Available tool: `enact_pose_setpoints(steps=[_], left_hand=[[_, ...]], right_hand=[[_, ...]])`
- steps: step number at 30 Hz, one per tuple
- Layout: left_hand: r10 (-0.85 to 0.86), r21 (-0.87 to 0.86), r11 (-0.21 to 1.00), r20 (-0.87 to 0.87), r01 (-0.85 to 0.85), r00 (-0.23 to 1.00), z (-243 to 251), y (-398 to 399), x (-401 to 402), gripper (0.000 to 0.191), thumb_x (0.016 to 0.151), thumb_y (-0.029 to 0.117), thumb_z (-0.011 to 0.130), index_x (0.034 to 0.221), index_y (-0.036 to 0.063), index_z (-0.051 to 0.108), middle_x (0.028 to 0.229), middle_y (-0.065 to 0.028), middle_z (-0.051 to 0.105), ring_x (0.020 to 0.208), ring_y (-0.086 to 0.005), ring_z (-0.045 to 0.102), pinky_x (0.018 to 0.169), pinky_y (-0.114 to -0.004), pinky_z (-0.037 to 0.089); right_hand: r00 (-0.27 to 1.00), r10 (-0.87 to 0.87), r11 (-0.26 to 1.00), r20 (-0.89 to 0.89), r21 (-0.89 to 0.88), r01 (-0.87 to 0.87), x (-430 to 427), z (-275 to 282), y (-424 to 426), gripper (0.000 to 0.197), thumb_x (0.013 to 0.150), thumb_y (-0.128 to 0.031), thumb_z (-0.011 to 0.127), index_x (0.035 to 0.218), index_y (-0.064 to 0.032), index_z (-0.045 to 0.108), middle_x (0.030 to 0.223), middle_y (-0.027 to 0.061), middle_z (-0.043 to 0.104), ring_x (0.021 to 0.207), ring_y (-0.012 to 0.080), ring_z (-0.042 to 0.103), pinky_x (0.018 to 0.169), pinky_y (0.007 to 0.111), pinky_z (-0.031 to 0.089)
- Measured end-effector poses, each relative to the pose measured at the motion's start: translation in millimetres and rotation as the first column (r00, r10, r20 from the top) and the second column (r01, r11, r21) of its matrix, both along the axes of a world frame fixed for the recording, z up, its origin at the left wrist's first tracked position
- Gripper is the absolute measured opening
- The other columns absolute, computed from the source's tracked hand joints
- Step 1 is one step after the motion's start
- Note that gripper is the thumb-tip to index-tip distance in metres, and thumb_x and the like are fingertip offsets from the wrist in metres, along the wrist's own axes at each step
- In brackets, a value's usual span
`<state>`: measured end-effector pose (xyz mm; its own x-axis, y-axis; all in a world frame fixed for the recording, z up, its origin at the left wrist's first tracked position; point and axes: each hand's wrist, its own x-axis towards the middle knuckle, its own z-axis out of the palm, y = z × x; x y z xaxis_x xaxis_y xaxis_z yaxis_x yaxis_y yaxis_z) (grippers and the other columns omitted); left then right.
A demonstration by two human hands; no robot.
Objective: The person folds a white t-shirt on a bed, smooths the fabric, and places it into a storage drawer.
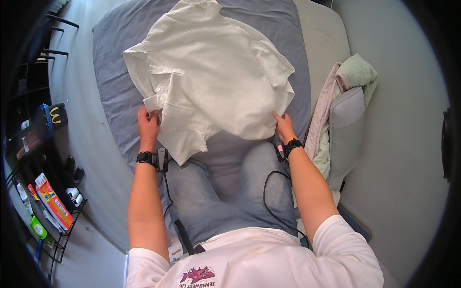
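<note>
A cream button-up shirt (223, 72) lies rumpled before me on a grey bed sheet (111, 79). One button shows near a raised flap on its left side. My left hand (148, 124) pinches the fabric by that flap, with the fingertips partly hidden. At the shirt's lower right edge, my right hand (283, 126) holds the cloth between thumb and fingers. A loose corner of the shirt hangs down toward my left knee, between the two hands.
A grey cushion (347, 126) and a pink and green quilt (356, 70) stand at the right by the wall. On the left are a wire rack (66, 234) with packets and a pair of dark slippers (78, 174). Black cables (265, 187) run from my wrist straps.
</note>
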<state>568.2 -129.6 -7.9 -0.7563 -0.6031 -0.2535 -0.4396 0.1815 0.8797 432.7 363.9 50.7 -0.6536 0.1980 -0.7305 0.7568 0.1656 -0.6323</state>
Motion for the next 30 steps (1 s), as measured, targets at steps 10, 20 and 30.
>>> enact_pose_setpoints(steps=[10, 20, 30], left_hand=[[0.327, 0.178, 0.933, -0.050, -0.314, 0.944, 64, -85, 19, 0.026, 0.105, 0.031, 0.050, 0.105, 0.0056, 0.055, 0.094, -0.0042, 0.064, 0.084, -0.0143, 0.060, 0.075, -0.031, 0.049], [0.133, 0.305, 0.908, 0.439, -0.287, 0.889, 30, 40, 43, 0.064, 0.092, 0.039, 0.069, 0.135, -0.0012, 0.044, 0.121, -0.0132, 0.061, 0.102, -0.0252, 0.062, 0.086, -0.040, 0.052], [0.151, 0.397, 0.891, 0.199, -0.220, 0.968, 100, 48, 54, 0.043, 0.079, 0.002, 0.068, 0.120, -0.0024, 0.058, 0.109, -0.0116, 0.068, 0.092, -0.0195, 0.065, 0.083, -0.032, 0.052]], right_hand=[[1.000, 0.006, 0.998, -0.024, -0.056, -0.007, -10, 17, 46, 0.034, 0.094, -0.014, 0.067, 0.121, 0.0049, 0.059, 0.105, 0.0125, 0.069, 0.090, 0.0196, 0.067, 0.080, 0.033, 0.054], [0.470, 0.841, 0.524, -0.269, 0.626, -0.578, 23, 22, -40, 0.054, 0.080, -0.032, 0.076, 0.124, -0.0031, 0.062, 0.129, 0.0187, 0.058, 0.123, 0.0349, 0.054, 0.104, 0.040, 0.044], [0.824, 0.552, 0.833, -0.131, 0.136, -0.536, -31, 73, -47, 0.055, 0.079, -0.014, 0.079, 0.126, 0.0061, 0.057, 0.114, 0.0113, 0.068, 0.103, 0.0194, 0.065, 0.093, 0.031, 0.051]])
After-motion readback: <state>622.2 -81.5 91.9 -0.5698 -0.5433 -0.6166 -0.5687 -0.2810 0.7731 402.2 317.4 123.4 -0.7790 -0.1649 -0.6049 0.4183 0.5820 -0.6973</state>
